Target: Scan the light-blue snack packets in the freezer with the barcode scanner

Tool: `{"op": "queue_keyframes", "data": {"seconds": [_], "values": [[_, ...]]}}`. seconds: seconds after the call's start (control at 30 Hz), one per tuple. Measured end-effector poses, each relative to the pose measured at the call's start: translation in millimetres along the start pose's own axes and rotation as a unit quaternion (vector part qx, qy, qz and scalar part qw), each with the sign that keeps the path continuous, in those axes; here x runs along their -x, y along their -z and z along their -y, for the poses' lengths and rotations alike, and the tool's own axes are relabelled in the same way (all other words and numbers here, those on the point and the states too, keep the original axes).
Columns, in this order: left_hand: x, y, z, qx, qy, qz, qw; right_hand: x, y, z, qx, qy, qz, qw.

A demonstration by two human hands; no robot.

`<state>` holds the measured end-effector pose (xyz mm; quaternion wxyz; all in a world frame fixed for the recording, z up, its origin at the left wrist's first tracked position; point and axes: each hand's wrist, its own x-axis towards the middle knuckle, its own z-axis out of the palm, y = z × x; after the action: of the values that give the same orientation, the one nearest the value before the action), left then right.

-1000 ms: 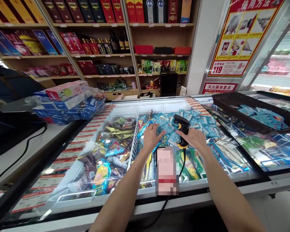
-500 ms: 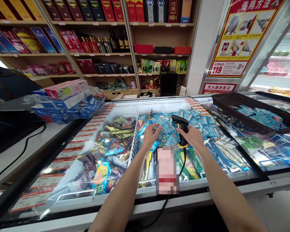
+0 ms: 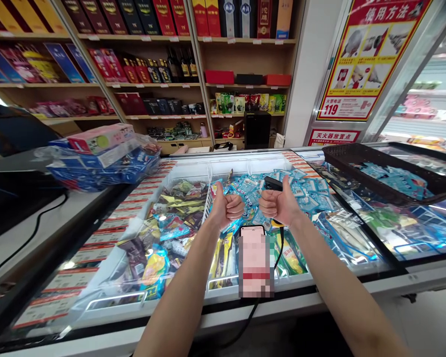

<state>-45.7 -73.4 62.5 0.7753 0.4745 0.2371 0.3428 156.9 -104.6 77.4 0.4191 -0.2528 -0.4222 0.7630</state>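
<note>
Barcode scanner (image 3: 273,183), black with yellow trim, sits over the glass-topped chest freezer (image 3: 297,305) in a shop, directly behind the right hand (image 3: 280,203) and partly hidden by it. That hand is curled into a fist, thumb raised beside the scanner's head; whether its knuckles touch the scanner cannot be told from this angle. The left hand (image 3: 227,204) mirrors it, fingers folded into the palm, thumb up, pinching nothing, with a narrow gap between the two fists. The scanner's cable (image 3: 280,250) drops past a smartphone (image 3: 251,258) lying face up near the front edge. Blue packets (image 3: 317,201) spread around the scanner, and more lie in a dark tray (image 3: 334,163) to the right.

Doing this double thumbs-up well appears to call for level wrists, thumbs upright and fingers fully tucked, both fists facing the camera plainly. The right forearm is best held clear of the cable, since a snag could drag the scanner, and a slight lift would avoid nudging it.
</note>
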Motion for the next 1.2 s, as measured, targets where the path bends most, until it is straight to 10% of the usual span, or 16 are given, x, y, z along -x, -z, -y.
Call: {"op": "queue_keyframes", "data": {"seconds": [0.53,0.67,0.77,0.83,0.9,0.97,1.07,1.2], "values": [[-2,-31,0,0.0,0.054,0.112,0.992,-11,-10,-17,-0.027,-0.081,0.184,0.979],[-7,-24,6,-0.066,0.038,0.075,0.994,-8,-4,-14,0.075,-0.063,0.117,0.988],[-11,-17,6,-0.197,-0.038,-0.038,0.979,3,-4,-2,0.267,0.001,-0.068,0.961],[-16,-9,7,-0.342,-0.105,-0.144,0.923,12,-2,4,0.453,0.053,-0.249,0.854],[-22,-1,12,-0.509,-0.147,-0.208,0.822,20,1,5,0.612,0.06,-0.406,0.676],[-29,4,21,-0.633,-0.168,-0.23,0.72,24,6,0,0.684,-0.013,-0.449,0.575],[-38,8,36,-0.73,-0.143,-0.264,0.614,20,16,-12,0.714,-0.073,-0.422,0.555],[-47,12,46,-0.763,-0.093,-0.268,0.581,10,33,-19,0.683,-0.078,-0.439,0.579]]}}
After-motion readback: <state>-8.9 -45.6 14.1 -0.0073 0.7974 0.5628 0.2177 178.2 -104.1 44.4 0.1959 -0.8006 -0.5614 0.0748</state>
